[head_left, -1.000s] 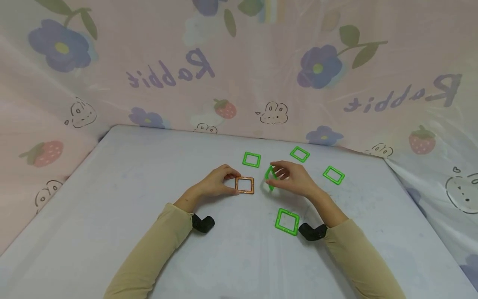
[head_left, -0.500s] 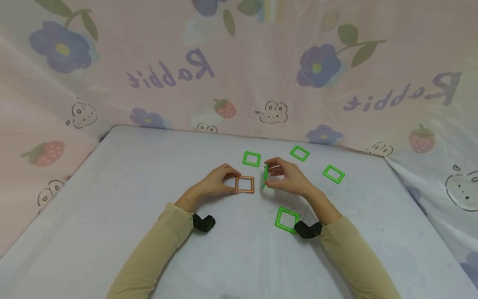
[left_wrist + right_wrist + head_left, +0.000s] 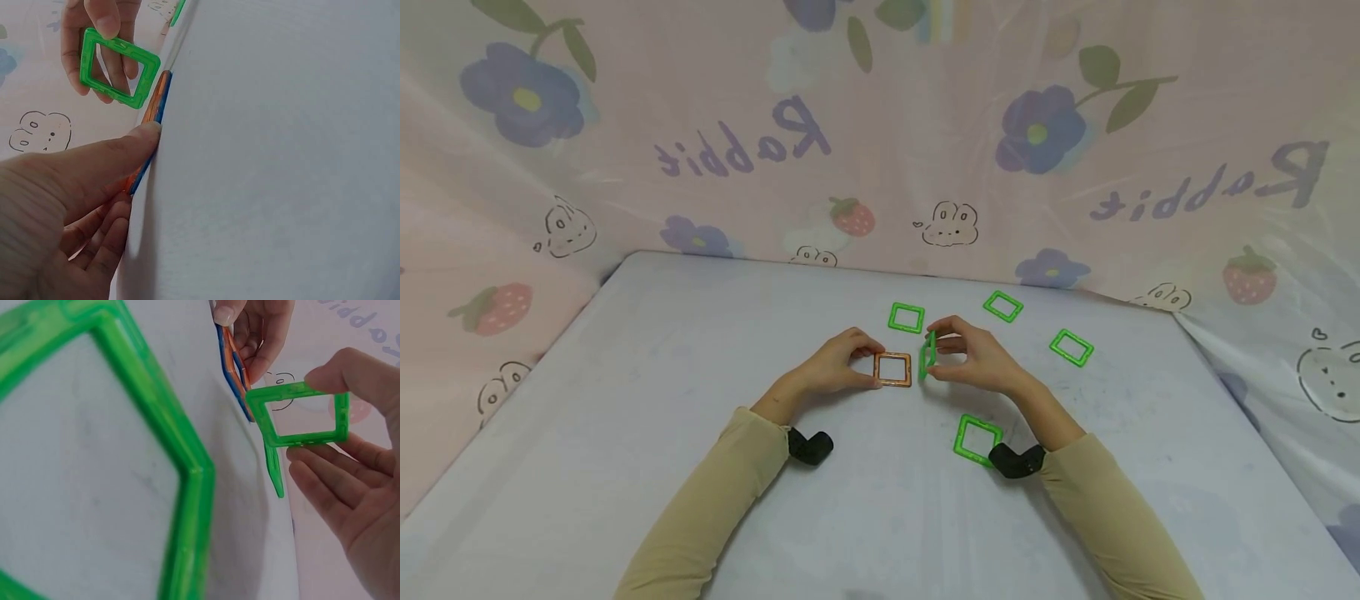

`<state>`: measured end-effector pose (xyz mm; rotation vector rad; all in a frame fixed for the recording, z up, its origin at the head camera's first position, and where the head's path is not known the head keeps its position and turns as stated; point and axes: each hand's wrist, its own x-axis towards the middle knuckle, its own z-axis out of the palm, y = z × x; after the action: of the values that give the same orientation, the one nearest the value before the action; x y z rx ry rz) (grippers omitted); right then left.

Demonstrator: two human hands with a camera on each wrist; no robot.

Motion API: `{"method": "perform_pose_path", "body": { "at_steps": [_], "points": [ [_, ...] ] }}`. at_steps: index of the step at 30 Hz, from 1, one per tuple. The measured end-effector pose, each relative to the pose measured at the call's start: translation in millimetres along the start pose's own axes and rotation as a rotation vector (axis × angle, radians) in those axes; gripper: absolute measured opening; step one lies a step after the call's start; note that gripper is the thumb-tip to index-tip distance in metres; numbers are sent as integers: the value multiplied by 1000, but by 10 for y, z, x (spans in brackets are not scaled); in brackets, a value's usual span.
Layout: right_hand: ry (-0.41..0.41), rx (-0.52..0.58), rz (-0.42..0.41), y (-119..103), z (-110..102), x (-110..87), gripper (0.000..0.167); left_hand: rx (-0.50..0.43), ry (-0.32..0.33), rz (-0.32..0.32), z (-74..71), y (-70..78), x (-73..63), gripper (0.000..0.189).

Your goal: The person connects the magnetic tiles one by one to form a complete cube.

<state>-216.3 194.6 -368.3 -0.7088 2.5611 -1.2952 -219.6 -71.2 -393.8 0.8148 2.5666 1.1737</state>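
Observation:
My left hand (image 3: 835, 365) pinches an orange square frame tile (image 3: 893, 384) at its left side, thumb on the near edge. In the left wrist view a blue square frame tile (image 3: 164, 103) lies flat against the underside of the orange one. My right hand (image 3: 983, 360) holds a green square frame tile (image 3: 309, 439) between thumb and fingers. That green tile stands on edge, tilted, just right of the orange tile, with a small gap between them in the head view. Whether it touches the table is unclear.
Loose green square tiles lie on the white table (image 3: 835, 517): one behind the hands (image 3: 906, 330), two farther right, and one nearer tile (image 3: 959, 435) partly covered by the right wrist's black camera (image 3: 1017, 461). A printed curtain (image 3: 880, 183) rises behind the table.
My right hand has moved a little left, bringing the green tile closer to the orange one and turning it on edge. The left hand and its tiles stay in place.

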Motion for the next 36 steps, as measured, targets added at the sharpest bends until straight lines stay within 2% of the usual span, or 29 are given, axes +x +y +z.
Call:
{"method": "perform_pose_path", "body": {
  "at_steps": [18, 28, 36],
  "points": [
    [-63, 86, -30, 27, 53, 32, 61, -2, -3, -7, 11, -14, 17, 50],
    [-66, 66, -15, 6, 60, 40, 60, -15, -2, -1, -1, -7, 9, 50],
    [-99, 49, 4, 3, 73, 37, 61, -14, 3, 4, -2, 9, -6, 49]
  ]
}}
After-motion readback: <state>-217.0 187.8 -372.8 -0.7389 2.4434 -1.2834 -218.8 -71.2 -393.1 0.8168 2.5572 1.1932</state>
